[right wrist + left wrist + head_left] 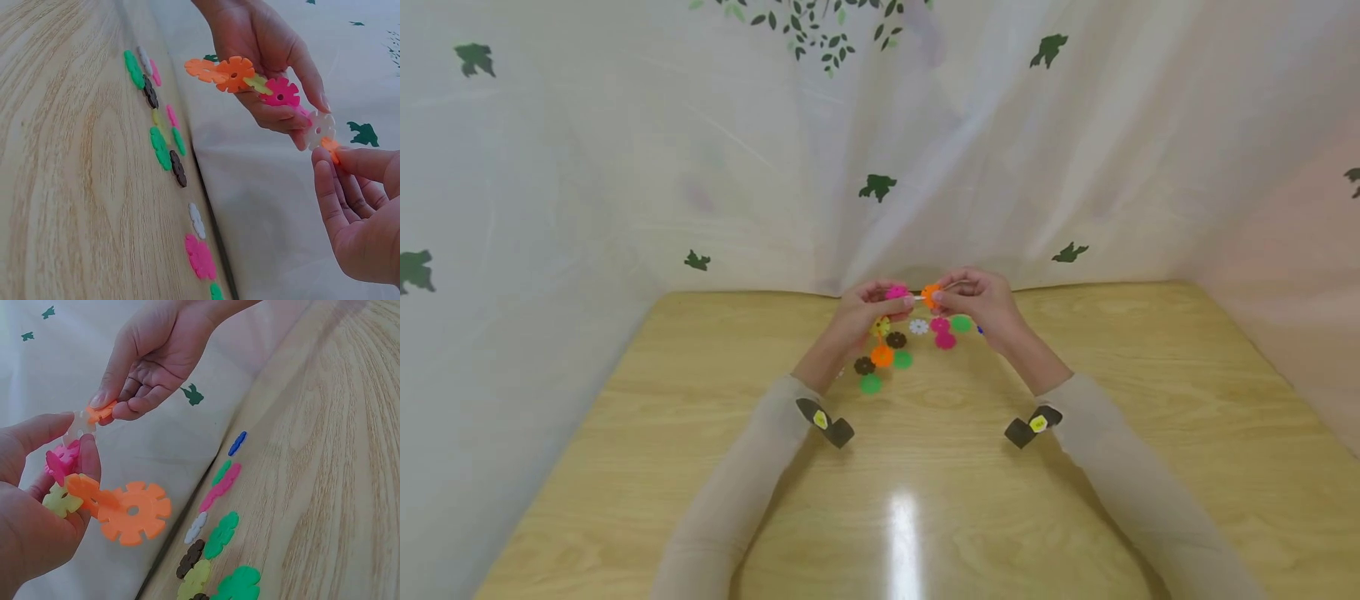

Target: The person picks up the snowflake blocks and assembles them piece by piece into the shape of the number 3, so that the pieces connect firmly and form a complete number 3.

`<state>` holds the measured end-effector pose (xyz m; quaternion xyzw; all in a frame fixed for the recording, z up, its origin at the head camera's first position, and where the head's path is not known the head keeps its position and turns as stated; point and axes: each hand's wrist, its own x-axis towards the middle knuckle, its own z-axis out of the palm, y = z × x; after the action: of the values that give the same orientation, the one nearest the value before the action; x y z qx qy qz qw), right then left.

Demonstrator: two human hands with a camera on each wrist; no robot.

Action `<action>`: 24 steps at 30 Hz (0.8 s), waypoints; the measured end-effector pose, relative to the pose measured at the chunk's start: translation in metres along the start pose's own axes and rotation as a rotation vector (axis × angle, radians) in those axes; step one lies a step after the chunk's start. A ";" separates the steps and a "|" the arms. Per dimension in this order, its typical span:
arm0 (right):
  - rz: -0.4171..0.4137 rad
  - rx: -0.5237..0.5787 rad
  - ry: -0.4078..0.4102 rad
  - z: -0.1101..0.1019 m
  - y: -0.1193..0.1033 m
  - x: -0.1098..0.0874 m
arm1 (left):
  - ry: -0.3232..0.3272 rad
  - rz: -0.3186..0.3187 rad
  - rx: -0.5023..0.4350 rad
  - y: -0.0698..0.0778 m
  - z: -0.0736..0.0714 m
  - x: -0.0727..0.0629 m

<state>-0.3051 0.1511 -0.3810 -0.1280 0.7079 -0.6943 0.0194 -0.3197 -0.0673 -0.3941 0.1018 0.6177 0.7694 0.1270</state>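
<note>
My left hand (859, 315) holds a short chain of notched plastic flower discs over the table's far side. In the left wrist view, the chain has a large orange disc (153, 519), a yellow disc (56, 501) and a pink disc (57, 467). A white disc (326, 122) forms the end of the chain, with the left thumb and a finger on it. My right hand (992, 307) pinches a separate-coloured orange disc (330, 150) between thumb and index finger. Its edge meets the white disc's edge, and fingertips cover part of it.
Loose flower discs lie along the far part of the wooden table (925, 467): green (870, 384), brown (864, 366), white (919, 327) and pink (946, 341) among them. A pale curtain (760, 183) with leaf prints hangs right behind the table's back edge.
</note>
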 end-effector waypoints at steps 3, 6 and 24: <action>-0.002 -0.001 0.012 0.000 0.001 0.000 | -0.010 0.002 0.001 -0.001 0.001 0.001; -0.006 0.014 0.017 -0.001 0.003 0.001 | -0.010 0.014 0.008 0.001 0.001 0.001; -0.015 0.019 0.043 0.004 0.000 -0.001 | 0.013 0.012 -0.028 0.003 0.007 0.001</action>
<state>-0.3036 0.1478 -0.3809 -0.1183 0.7007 -0.7036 0.0001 -0.3187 -0.0609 -0.3897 0.0987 0.6071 0.7793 0.1199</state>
